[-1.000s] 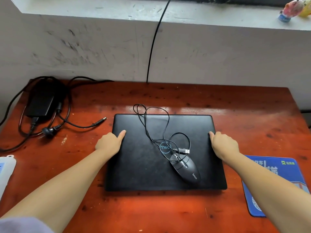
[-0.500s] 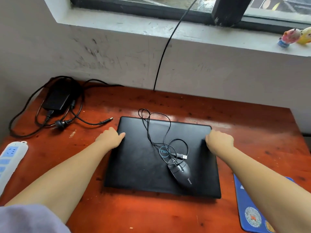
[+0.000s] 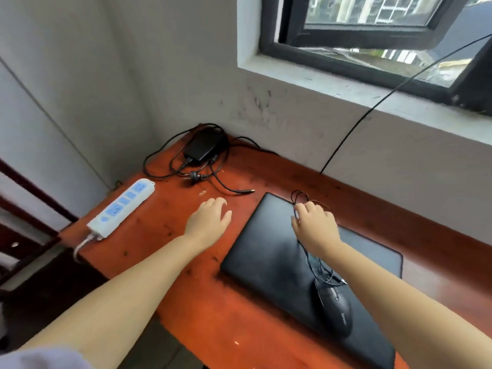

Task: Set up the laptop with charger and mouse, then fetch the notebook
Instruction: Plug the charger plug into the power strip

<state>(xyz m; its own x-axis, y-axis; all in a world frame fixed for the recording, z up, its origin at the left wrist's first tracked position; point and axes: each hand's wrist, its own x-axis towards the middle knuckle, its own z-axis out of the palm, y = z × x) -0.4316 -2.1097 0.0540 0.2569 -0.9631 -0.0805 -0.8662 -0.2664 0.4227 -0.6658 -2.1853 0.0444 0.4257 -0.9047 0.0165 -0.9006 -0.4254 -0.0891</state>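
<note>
A closed black laptop (image 3: 274,259) lies on the red-brown wooden desk (image 3: 207,310). A black wired mouse (image 3: 334,311) sits on the lid's near right part, its thin cable (image 3: 298,194) looping across the lid. My right hand (image 3: 315,223) is over the lid's far part, fingers spread and bent down onto the cable loop. My left hand (image 3: 210,218) hovers open over the bare desk left of the laptop. The black charger brick (image 3: 203,146) lies with tangled leads in the far left corner. Its barrel plug (image 3: 249,191) points toward the laptop. No notebook is in view.
A white and blue power strip (image 3: 123,206) lies along the desk's left edge. A black cable (image 3: 372,107) hangs from the window down behind the desk. The wall and window sill (image 3: 346,91) border the desk's far side. Dark furniture stands to the left.
The view has swung left and up. Both hands have left the laptop's side edges: the left one moved out over the desk, the right one onto the lid over the mouse cable.
</note>
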